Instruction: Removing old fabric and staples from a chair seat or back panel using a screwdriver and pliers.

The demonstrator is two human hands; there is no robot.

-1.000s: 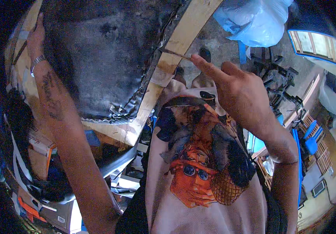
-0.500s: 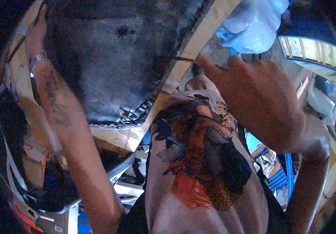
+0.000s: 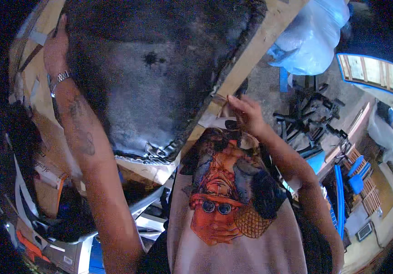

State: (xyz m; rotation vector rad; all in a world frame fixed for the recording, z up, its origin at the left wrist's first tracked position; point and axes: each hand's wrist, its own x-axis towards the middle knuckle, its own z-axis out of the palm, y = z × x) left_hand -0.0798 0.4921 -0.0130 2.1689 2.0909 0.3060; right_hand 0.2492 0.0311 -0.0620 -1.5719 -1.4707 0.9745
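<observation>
Wooden frame (image 3: 256, 51) with dark cloth (image 3: 146, 86) over it lay ahead of the body, between the two hands. One corner pointed back at the shirt (image 3: 246, 228), left of the right hand; right rail ran forward and rightward past that hand. Far end out of view, so long axis could not be judged.

Left hand (image 3: 57, 48) lay along the left edge; could not tell if clamped. Right hand (image 3: 250, 116) had fingertips at the right rail; pinch on anything unclear.

Open floor (image 3: 262, 77) just beyond the right hand; plastic bag (image 3: 312, 41) farther forward, black metal parts (image 3: 306, 116) to its right.

Half a second earlier, a strip spanned the rail to the right fingers; since then that hand had dropped away from the camera
</observation>
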